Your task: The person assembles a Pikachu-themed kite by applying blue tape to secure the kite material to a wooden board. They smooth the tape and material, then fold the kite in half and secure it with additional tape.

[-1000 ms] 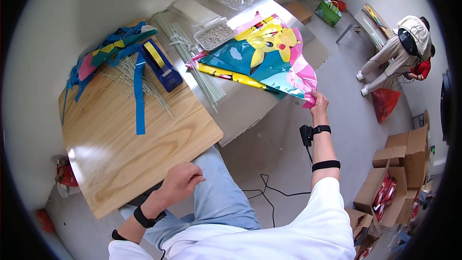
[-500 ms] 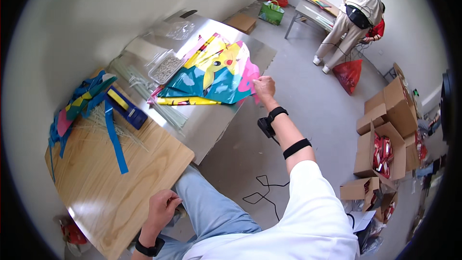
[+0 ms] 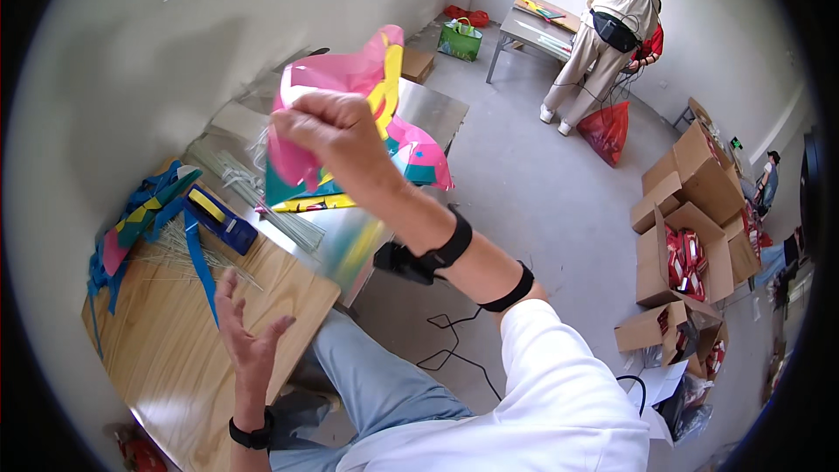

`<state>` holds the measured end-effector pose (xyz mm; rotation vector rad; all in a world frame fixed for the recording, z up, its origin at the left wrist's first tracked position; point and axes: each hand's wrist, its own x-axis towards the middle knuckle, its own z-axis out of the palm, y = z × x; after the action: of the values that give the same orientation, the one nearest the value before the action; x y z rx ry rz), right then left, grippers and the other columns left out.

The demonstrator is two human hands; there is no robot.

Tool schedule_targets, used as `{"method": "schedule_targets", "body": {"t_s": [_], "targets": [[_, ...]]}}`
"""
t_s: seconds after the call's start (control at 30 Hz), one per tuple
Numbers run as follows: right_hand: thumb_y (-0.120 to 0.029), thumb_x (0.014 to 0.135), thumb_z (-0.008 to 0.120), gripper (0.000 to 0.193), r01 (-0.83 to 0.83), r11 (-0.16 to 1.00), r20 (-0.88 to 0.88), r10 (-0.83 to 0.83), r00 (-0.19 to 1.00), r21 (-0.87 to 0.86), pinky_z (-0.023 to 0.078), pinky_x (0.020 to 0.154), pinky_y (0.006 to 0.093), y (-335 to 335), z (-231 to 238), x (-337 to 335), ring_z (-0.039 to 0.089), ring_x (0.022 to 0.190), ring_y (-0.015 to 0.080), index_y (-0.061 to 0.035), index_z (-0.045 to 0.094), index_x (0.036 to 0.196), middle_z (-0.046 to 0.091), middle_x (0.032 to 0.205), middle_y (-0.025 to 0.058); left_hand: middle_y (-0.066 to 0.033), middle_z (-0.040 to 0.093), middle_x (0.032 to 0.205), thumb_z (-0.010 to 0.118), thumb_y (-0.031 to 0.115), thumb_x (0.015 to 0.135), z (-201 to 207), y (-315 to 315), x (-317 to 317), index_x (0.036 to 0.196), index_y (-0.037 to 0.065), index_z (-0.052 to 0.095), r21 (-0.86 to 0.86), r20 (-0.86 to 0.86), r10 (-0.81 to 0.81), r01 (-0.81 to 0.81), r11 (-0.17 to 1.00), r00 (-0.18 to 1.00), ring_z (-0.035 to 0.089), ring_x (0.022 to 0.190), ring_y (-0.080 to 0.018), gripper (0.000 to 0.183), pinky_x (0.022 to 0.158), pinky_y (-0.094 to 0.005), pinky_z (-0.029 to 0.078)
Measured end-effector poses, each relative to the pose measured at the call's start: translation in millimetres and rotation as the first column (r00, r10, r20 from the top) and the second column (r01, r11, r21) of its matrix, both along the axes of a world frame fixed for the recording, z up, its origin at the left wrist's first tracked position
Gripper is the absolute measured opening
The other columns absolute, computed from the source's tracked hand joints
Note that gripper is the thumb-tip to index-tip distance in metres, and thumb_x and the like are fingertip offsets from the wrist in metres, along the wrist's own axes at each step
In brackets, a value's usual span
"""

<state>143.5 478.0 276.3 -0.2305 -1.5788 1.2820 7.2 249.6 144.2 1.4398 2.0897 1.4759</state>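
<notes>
My right hand is raised above the metal table, its fingers pinched on a thin printed plastic kite sail in pink, yellow and teal. The sail hangs bunched from the grip, and its lower part trails over other printed sheets. Over the wooden tabletop, my left hand holds nothing, with fingers spread and pointing up. Near it lie a blue tape dispenser with a yellow roll, a blue strip and thin pale rods. My right arm hides part of the sheets.
Blue ribbons bundled with a coloured piece lie at the tabletop's left edge. Open cardboard boxes with red packages line the right side. A black cable runs over the floor. Farther off, a person bends beside another table.
My right hand has lifted the kite sail off the metal table and drawn it up and left. My left hand has risen from the near tabletop edge and opened. The view has shifted slightly.
</notes>
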Motion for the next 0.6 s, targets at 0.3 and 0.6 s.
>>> {"method": "schedule_targets", "body": {"t_s": [0.3, 0.6], "targets": [[-0.006, 0.085, 0.071, 0.019, -0.387, 0.912, -0.085, 0.401, 0.912, 0.138, 0.047, 0.052, 0.0344, -186, 23, -72, 0.06, 0.057, 0.0195, 0.0063, 0.064, 0.072, 0.061, 0.061, 0.0155, -0.0068, 0.055, 0.129, 0.068, 0.023, 0.096, -6, -90, -66, 0.137, 0.004, 0.048, 0.341, 0.244, 0.358, -0.426, 0.838, 0.901, 0.054, 0.117, -0.015, 0.05, 0.098, -0.0343, 0.047], [-0.029, 0.07, 0.082, 0.055, -0.24, 0.873, 0.19, 0.173, 0.966, 0.424, 0.048, 0.083, 0.0444, -242, -52, -122, 0.057, 0.099, 0.0342, -0.0015, 0.061, 0.113, 0.057, 0.106, 0.0161, -0.0081, 0.056, 0.121, 0.073, 0.017, 0.086, 18, -217, -96, 0.125, 0.001, 0.056, 0.18, 0.638, 0.254, -0.461, 0.869, 0.727, 0.056, 0.112, -0.017, 0.045, 0.097, -0.0348, 0.045]]}}
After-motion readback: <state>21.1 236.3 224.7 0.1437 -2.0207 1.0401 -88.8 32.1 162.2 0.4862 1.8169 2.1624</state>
